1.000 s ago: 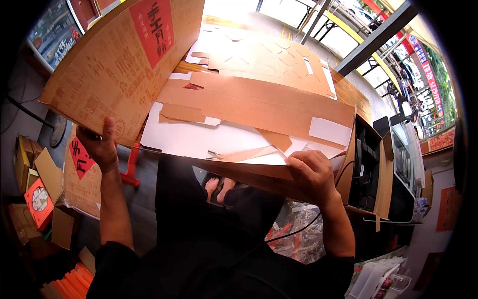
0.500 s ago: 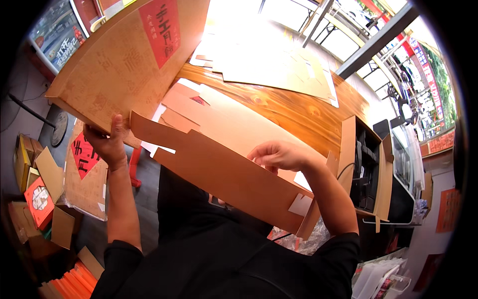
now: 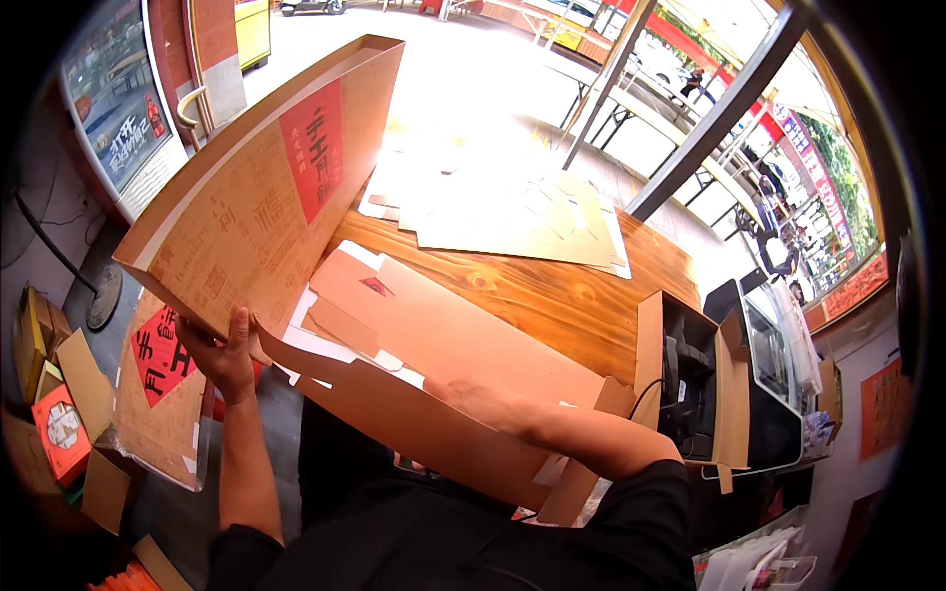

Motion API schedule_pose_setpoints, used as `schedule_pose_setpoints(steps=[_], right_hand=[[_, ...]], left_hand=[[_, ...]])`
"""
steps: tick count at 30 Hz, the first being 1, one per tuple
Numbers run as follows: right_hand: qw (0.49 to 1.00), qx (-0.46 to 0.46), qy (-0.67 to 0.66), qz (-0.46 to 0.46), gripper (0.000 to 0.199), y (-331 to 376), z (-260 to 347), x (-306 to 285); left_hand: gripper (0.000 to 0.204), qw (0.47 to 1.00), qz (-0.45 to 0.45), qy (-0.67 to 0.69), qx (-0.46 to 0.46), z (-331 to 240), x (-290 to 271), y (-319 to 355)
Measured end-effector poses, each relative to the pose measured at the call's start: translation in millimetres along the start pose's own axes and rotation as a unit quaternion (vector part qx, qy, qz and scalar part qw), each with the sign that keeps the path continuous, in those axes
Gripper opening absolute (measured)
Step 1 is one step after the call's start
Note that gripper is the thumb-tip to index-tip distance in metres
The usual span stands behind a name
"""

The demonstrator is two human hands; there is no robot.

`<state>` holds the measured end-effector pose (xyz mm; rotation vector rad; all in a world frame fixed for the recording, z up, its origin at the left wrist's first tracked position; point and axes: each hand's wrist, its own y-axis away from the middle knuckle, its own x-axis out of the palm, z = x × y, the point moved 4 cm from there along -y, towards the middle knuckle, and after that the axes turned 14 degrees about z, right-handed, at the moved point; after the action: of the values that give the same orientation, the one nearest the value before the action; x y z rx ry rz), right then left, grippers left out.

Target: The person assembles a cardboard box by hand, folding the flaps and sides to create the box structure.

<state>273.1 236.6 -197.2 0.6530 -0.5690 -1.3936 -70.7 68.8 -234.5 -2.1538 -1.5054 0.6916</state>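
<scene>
Cardboard fills my view: my left hand [image 3: 225, 353] grips the near corner of the big printed box panel [image 3: 266, 202], raised at far left. My right hand is hidden behind a brown flap [image 3: 414, 424], so I cannot tell its fingers. Flat sheets [image 3: 512, 217] lie far across the wooden table [image 3: 552, 295].

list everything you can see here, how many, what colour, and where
printed cardboard box: one, brown with red panel, raised at left
folded cardboard flap: one, brown, front table edge
flat cardboard sheets: a stack, tan, far side of table
wooden table: one, orange-brown, centre
open carton: one, brown, right, dark device inside
flat printed boxes: a few, brown and red, floor at left
left hand: grip on box's lower edge
right hand: hidden behind flap
</scene>
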Motion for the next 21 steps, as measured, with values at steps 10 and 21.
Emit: schedule_pose_setpoints(steps=[10,21], right_hand=[[0.971,-0.082,0.221,-0.038,0.032,-25,-42,-13],[0.949,-0.243,0.003,-0.202,0.009,0,-40,-91]], left_hand=[[0.077,0.997,0.041,0.063,-0.009,4,2,-2],[0.067,0.991,0.082,0.101,0.027,-10,6,-9]])
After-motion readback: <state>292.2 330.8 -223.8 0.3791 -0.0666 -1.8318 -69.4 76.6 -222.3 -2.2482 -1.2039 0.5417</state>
